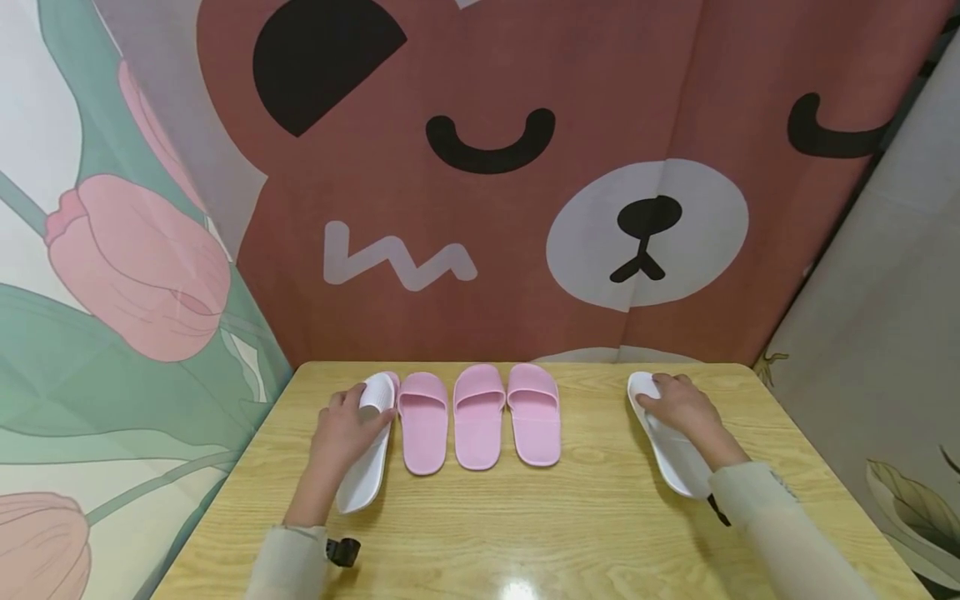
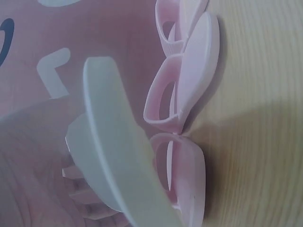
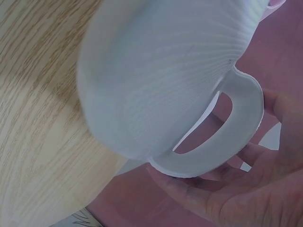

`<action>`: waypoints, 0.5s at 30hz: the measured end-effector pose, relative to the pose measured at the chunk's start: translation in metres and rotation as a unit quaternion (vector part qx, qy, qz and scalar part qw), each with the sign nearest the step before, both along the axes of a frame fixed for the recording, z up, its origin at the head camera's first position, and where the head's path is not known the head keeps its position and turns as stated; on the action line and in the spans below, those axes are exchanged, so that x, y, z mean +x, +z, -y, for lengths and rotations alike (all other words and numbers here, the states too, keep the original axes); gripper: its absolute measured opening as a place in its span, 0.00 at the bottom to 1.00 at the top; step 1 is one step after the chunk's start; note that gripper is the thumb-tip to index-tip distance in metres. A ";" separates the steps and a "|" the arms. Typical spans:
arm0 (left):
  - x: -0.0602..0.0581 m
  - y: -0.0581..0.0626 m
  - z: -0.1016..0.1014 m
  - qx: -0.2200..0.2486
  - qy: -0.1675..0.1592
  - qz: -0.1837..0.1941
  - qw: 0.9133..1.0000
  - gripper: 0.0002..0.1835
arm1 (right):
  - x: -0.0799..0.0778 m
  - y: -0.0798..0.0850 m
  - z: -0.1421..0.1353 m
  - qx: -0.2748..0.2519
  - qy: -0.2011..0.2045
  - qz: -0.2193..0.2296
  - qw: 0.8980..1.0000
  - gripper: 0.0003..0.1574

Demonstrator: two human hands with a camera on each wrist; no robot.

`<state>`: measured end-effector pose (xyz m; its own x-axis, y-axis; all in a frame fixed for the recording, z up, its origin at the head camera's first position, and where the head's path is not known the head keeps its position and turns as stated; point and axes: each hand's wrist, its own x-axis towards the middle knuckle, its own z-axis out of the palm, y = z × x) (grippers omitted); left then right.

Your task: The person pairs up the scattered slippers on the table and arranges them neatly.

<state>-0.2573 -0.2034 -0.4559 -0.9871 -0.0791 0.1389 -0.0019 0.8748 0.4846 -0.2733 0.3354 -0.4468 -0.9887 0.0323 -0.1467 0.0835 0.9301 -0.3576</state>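
Note:
At the left of the table, my left hand (image 1: pixel 345 433) grips a white slipper (image 1: pixel 365 479) across its strap, the sole tilted. In the left wrist view that white slipper (image 2: pixel 118 142) stands in front of the pink ones and hides part of the nearest. My right hand (image 1: pixel 684 408) holds the other white slipper (image 1: pixel 675 458) by its strap at the right side; the right wrist view shows fingers and thumb around the strap (image 3: pixel 213 151). Pink slippers stand in a row beside the left hand: one (image 1: pixel 424 433), a second (image 1: pixel 478 425) and a third (image 1: pixel 536 425). A bit of another pink edge (image 1: pixel 394 380) shows behind the left white slipper.
The wooden table (image 1: pixel 510 517) ends at a curtain with a bear print (image 1: pixel 495 317) at the back. Patterned curtains hang at the left (image 1: pixel 150 400) and right (image 1: pixel 862 333). A wide gap lies between the pink row and the right white slipper.

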 end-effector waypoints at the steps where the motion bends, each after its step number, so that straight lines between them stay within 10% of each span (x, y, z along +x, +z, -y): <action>1: 0.000 0.001 -0.002 -0.001 -0.001 0.000 1.000 0.45 | 0.000 0.000 0.000 0.000 0.000 -0.001 1.000 0.50; 15: 0.000 0.006 -0.030 0.008 -0.005 -0.006 1.000 0.45 | -0.001 -0.001 -0.004 -0.009 -0.010 -0.001 1.000 0.51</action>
<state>-0.2575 -0.1731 -0.4503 -0.9863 -0.0721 0.1486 0.0118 0.8666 0.4988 -0.2740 0.3391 -0.4482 -0.9881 0.0495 -0.1454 0.1013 0.9216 -0.3747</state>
